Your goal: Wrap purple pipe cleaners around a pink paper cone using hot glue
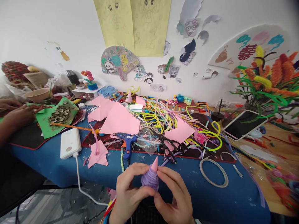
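Note:
Between my two hands is a small pink paper cone (154, 165) wound with purple pipe cleaner (149, 180), its bare pink tip pointing up. My left hand (130, 183) grips it from the left, thumb at the lower side and index finger near the top. From the right, my right hand (174, 193) pinches it, with the index finger beside the tip and the thumb low. Beyond the hands on the blue-covered table lie a blue hot glue gun (128, 144) and black-handled scissors (170, 149).
Pink paper sheets (120, 119) and a heap of pipe cleaners (156, 113) spread across the table. A white power bank (70, 143) with a cable stands left; a tape ring (213, 173) lies right. Another person's hand (22, 116) works at far left near green paper (46, 126).

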Motion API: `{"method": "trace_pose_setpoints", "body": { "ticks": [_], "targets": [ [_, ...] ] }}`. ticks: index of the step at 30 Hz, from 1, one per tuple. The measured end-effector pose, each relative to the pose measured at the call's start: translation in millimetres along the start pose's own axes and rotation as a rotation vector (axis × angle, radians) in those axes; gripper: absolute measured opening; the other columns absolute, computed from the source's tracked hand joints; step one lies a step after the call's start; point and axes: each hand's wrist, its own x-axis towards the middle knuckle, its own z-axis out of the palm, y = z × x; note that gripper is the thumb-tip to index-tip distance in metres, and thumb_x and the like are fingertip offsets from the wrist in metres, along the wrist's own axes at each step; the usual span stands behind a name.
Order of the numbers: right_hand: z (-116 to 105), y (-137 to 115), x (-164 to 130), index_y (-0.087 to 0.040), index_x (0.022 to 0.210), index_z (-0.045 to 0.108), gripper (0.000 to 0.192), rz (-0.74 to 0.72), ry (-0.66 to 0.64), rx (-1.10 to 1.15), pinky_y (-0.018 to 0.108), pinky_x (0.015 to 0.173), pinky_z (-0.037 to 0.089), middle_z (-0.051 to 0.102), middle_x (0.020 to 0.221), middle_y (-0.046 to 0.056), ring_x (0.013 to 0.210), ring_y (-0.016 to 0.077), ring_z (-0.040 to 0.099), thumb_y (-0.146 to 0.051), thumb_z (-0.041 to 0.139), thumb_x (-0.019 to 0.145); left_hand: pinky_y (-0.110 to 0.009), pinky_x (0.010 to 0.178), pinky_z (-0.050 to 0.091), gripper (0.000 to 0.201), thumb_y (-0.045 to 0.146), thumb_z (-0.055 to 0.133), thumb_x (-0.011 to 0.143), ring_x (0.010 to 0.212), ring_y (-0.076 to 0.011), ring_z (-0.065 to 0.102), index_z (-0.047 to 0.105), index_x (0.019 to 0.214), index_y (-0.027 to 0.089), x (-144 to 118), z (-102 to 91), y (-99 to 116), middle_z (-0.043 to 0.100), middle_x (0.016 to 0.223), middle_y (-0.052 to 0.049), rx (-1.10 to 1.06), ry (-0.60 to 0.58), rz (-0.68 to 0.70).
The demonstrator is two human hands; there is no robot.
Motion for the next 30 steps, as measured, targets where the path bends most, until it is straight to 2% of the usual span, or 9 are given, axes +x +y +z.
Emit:
{"method": "trace_pose_setpoints", "body": {
  "ticks": [4,9,18,23,30],
  "targets": [
    [-2,1,-6,-0.023,0.134,0.063,0.046,0.038,0.046,0.099,0.033,0.083,0.066,0.072,0.112,0.009,0.099,0.0223,0.072,-0.011,0.061,0.09,-0.029,0.08,0.059,0.049,0.061,0.078,0.075,0.091,-0.0224,0.073,0.079,0.109,0.025,3,-1.8,1,0.077,0.101,-0.008,-0.038,-0.079,-0.007],
    [-5,3,-10,-0.025,0.131,0.064,0.039,0.082,0.001,0.235,0.034,0.082,0.066,0.072,0.109,0.009,0.097,0.0221,0.072,-0.014,0.06,0.094,-0.032,0.076,0.061,0.06,0.061,0.085,0.064,0.086,-0.0255,0.074,0.08,0.112,0.024,8,-0.4,2,0.08,0.094,-0.01,-0.141,-0.106,-0.022],
    [-10,4,-11,-0.026,0.124,0.065,0.025,0.073,-0.049,0.226,0.034,0.076,0.067,0.074,0.103,0.01,0.092,0.0233,0.076,-0.026,0.06,0.1,-0.03,0.068,0.063,0.057,0.054,0.093,0.056,0.073,-0.0227,0.076,0.08,0.101,0.023,8,-0.2,1,0.081,0.084,-0.007,-0.152,-0.069,0.103],
    [-18,7,-4,-0.025,0.118,0.068,0.023,0.048,-0.09,0.271,0.031,0.069,0.067,0.076,0.096,0.009,0.083,0.0226,0.077,-0.039,0.065,0.099,-0.027,0.067,0.061,0.053,0.051,0.093,0.057,0.071,-0.0204,0.075,0.079,0.1,0.023,9,-1.9,3,0.081,0.083,-0.006,-0.119,-0.155,0.104],
    [-25,10,2,-0.025,0.105,0.071,0.02,0.073,-0.125,0.279,0.028,0.067,0.065,0.077,0.087,0.005,0.076,0.0202,0.075,-0.041,0.072,0.094,-0.025,0.062,0.06,0.051,0.052,0.093,0.055,0.066,-0.0198,0.073,0.077,0.094,0.023,12,0.7,6,0.08,0.078,-0.005,-0.122,-0.184,0.094]
  ]
}}
